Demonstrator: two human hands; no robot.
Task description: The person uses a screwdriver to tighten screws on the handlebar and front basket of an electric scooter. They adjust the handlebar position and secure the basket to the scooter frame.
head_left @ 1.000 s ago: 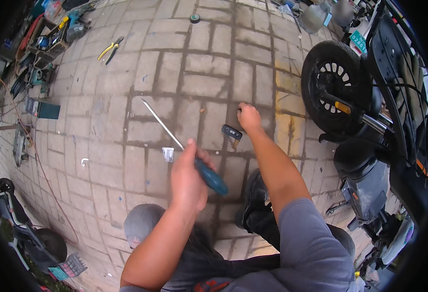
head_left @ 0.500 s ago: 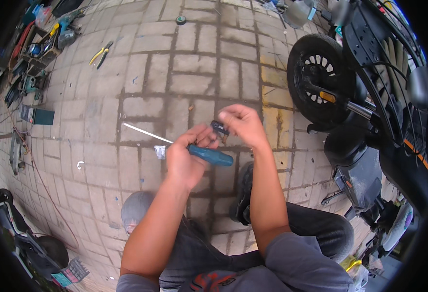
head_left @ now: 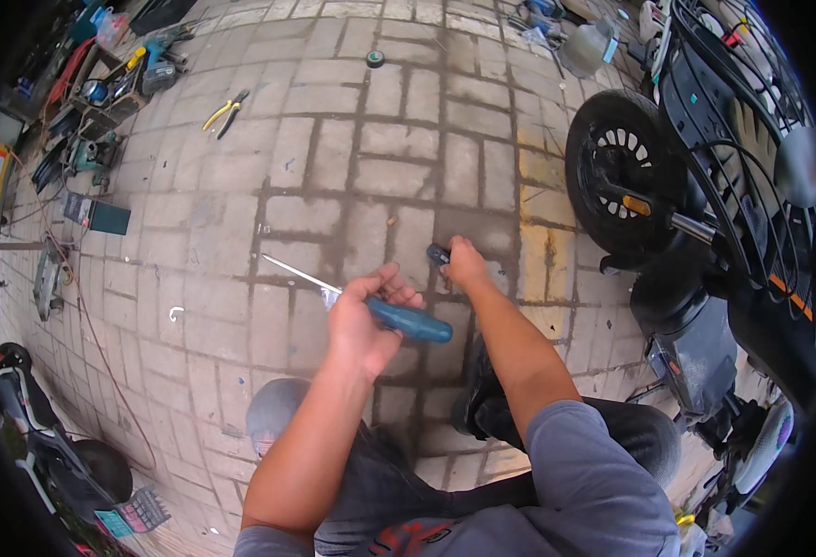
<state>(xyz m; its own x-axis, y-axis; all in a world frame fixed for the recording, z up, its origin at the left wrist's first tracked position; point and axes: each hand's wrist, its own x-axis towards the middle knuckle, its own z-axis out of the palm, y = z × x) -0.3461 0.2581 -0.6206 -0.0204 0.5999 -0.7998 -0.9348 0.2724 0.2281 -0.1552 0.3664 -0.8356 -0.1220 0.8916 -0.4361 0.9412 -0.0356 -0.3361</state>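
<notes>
Palm up, my left hand (head_left: 363, 325) holds a screwdriver with its thumb over it and its fingers curled loosely. The screwdriver's blue handle (head_left: 415, 322) points right across the palm, and its thin shank (head_left: 298, 271) points up to the left. My right hand (head_left: 466, 265) is closed on a small black part (head_left: 438, 253), low over the paving and to the right of the screwdriver. What exactly this part is I cannot make out. A small brownish piece (head_left: 392, 221) lies on the ground beyond my hands.
Yellow-handled pliers (head_left: 227, 113) and a roll of tape (head_left: 375, 59) lie on the brick paving. An electric scooter's front wheel (head_left: 627, 167) stands at the right. Tools, a drill (head_left: 161, 61) and a dark green box (head_left: 109, 218) crowd the left side, with a cable (head_left: 102, 357) along it.
My right hand has moved away from my left, carrying the black part with it. My left hand keeps the screwdriver. The whole view has shifted slightly.
</notes>
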